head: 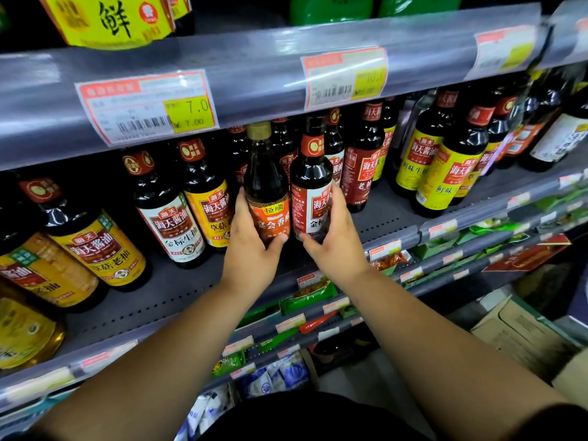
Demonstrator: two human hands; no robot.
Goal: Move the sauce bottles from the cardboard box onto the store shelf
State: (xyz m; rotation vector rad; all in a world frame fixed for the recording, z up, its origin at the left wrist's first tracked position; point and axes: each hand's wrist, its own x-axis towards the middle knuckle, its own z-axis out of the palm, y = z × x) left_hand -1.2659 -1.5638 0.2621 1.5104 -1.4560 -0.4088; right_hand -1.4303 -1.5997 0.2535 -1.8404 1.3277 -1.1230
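- left hand wrapped round the lower part of the orange-label bottle, gold cap, upright
- right hand gripping the red/white-label bottle, touching the orange one on its right
- both bottles sit over the grey shelf, in the gap btwn other soy bottles
- cardboard box is well below + right of the orange bottle, contents not visible

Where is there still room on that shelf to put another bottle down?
Bare grey shelf shows just right of the right hand, before the yellow-label bottles. There is also a front strip left of the left hand, ahead of the white-label bottle. Behind the two held bottles it is packed tight.
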